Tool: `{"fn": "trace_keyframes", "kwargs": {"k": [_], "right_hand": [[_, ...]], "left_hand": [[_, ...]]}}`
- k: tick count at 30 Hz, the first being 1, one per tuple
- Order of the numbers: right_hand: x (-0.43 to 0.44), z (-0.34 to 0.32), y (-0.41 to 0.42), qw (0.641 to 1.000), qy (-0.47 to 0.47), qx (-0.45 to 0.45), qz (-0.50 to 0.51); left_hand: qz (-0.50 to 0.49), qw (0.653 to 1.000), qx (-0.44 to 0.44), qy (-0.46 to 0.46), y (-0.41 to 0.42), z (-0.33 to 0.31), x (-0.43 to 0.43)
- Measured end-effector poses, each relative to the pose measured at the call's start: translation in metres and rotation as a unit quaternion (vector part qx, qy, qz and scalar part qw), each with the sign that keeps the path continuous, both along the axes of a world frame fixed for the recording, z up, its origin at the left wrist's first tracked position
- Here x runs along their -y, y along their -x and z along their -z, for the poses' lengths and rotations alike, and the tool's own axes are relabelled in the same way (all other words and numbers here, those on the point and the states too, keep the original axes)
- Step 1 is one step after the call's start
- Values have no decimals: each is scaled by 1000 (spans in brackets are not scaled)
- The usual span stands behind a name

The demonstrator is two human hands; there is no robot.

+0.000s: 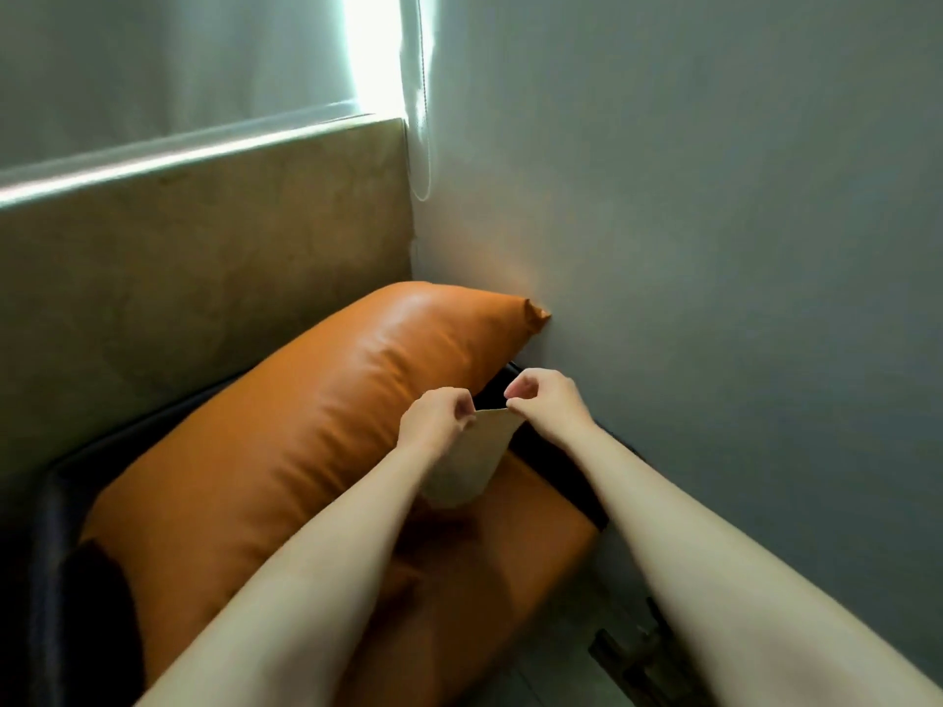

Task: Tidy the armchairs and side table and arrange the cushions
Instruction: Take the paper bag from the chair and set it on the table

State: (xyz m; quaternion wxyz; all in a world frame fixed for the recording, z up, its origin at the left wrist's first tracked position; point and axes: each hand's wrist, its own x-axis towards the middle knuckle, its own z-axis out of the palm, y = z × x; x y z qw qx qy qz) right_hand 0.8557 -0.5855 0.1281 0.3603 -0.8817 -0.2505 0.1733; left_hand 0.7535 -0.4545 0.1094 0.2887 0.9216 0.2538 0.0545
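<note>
The left hand and right hand each pinch the top edge of a beige piece, possibly fabric, with the orange cushion at its nine o'clock.

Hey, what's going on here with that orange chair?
A person reaches over an orange armchair set in the corner against the wall. Both hands pinch the top edge of a small beige piece, cloth or paper, I cannot tell which: the left hand at one corner, the right hand at the other. It hangs in front of the big back cushion, above the seat.
</note>
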Motion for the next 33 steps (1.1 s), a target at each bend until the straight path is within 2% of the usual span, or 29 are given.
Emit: {"fn": "trace_keyframes", "kwargs": {"k": [5,9,11,13,16,18,23,26,28,31,33], "right_hand": [[0,-51,17,994,21,96,-44],[2,-87,44,987,-15,160,-24],[10,-99,65,986,-36,162,-12],[22,-105,85,990,-43,116,-62],[41,-105,119,984,-30,-21,-174],[50,-105,140,974,-53,-98,-198],[60,-137,182,946,-66,-187,-257],[59,-158,205,912,-77,-228,-332],[48,-160,220,908,-80,-200,-358],[25,-157,242,938,-145,-81,-305],[11,-160,263,943,-190,-44,-272]], "left_hand": [[-31,998,57,-12,22,-68,-3],[-73,993,91,-7,50,-112,5],[-106,989,104,17,65,-125,17],[-148,981,115,55,79,-134,34],[-205,963,115,129,100,-142,57],[-237,951,104,168,116,-143,66],[-319,894,124,288,168,-150,72],[-343,844,185,368,199,-168,69],[-348,806,227,421,216,-178,64],[-349,771,284,450,241,-192,58],[-354,743,340,456,261,-201,51]]}}
